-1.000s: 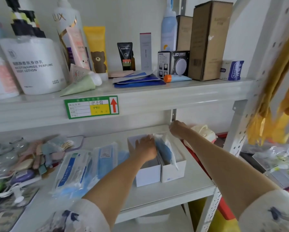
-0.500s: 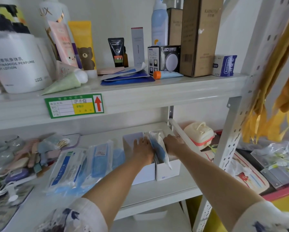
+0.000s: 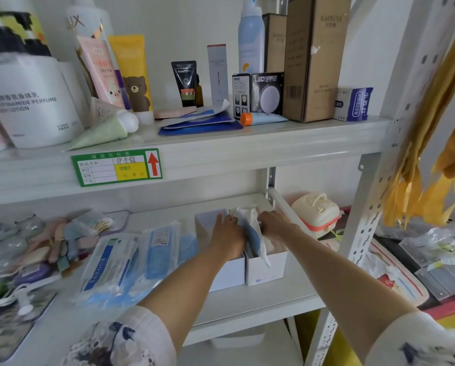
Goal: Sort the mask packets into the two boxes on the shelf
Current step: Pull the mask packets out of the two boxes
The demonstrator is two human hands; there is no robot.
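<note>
Right hand [image 3: 272, 223], back by shelf post a second ago, now at packet [image 3: 255, 233] standing in right box [image 3: 267, 268]; grasp unclear. Left hand [image 3: 227, 235] flat, presses packet's other side. Packet nearly seated; pile [image 3: 131, 262] waits left.

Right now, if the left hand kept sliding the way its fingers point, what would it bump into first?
Probably the far wall of the left box, since the left hand lies over that box with its fingers pointing toward the back. Depth is hard to judge here.

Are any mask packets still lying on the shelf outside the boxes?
Yes, a pile of mask packets lies on the lower shelf, left of the two boxes.
</note>
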